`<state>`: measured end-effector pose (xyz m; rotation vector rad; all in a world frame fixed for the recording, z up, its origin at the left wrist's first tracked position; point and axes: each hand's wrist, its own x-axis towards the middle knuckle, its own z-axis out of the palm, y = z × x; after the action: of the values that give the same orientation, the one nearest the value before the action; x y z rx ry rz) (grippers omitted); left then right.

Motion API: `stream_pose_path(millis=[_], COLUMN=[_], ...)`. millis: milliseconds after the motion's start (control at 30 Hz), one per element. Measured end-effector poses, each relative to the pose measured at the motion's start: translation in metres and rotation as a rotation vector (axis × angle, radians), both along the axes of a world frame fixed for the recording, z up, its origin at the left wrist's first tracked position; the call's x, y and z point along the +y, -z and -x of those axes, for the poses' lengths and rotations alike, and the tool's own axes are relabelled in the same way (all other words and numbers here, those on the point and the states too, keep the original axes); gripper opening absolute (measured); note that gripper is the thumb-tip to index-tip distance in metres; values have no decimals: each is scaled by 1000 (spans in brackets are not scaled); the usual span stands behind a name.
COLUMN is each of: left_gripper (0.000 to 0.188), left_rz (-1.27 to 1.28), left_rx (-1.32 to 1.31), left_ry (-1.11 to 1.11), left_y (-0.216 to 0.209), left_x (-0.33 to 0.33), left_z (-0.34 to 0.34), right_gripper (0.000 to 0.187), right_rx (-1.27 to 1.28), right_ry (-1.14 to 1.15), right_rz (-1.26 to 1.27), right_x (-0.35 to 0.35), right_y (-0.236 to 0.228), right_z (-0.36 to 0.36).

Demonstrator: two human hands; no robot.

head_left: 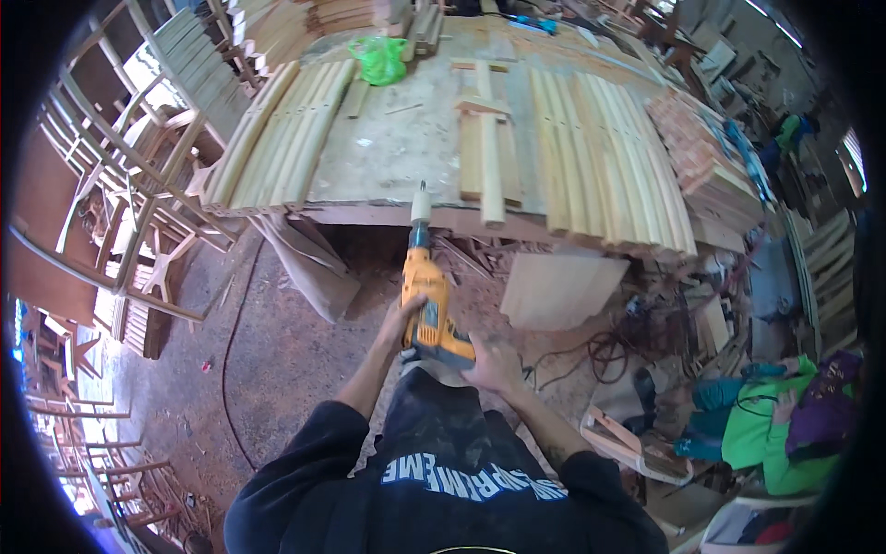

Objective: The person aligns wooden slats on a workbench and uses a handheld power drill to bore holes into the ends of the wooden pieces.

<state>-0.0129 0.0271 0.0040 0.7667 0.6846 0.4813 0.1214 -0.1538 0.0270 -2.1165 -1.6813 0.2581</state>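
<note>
Both my hands are closed around a yellow power drill, held in front of my body and pointing away toward the workbench. My left hand grips the side of its body, and my right hand is wrapped at the handle end. A pale sleeve surrounds the bit, whose tip shows beyond it over the bench's near edge. Just right of the bit, a wooden post lies on a flat wooden jig with a crosspiece over it. The bit and the post are apart.
Rows of wooden posts lie on the bench's left and right. A green plastic bag sits farther back. Wooden chair frames crowd the left. A cable crosses the floor; a board leans below the bench. Green cloth is at lower right.
</note>
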Motion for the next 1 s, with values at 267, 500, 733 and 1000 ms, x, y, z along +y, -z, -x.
stream_pose_path(millis=[267,500,733,1000], left_gripper=[45,58,53,36], left_rz=[-17,88,269,59], left_rx=[-214,15,291,427], left_ry=[-197,-232,-42,191], left_y=[25,21,79,63], left_x=[187,178,144,123], left_z=[2,23,98,104], right_gripper=[56,58,66,48], right_rx=[2,-34,21,-78], right_ry=[69,128,810,933], right_rz=[14,106,-87,26], right_x=[250,345,295,178], right_y=[8,-12,-35,0], right_z=[-14,-25,-102,-70])
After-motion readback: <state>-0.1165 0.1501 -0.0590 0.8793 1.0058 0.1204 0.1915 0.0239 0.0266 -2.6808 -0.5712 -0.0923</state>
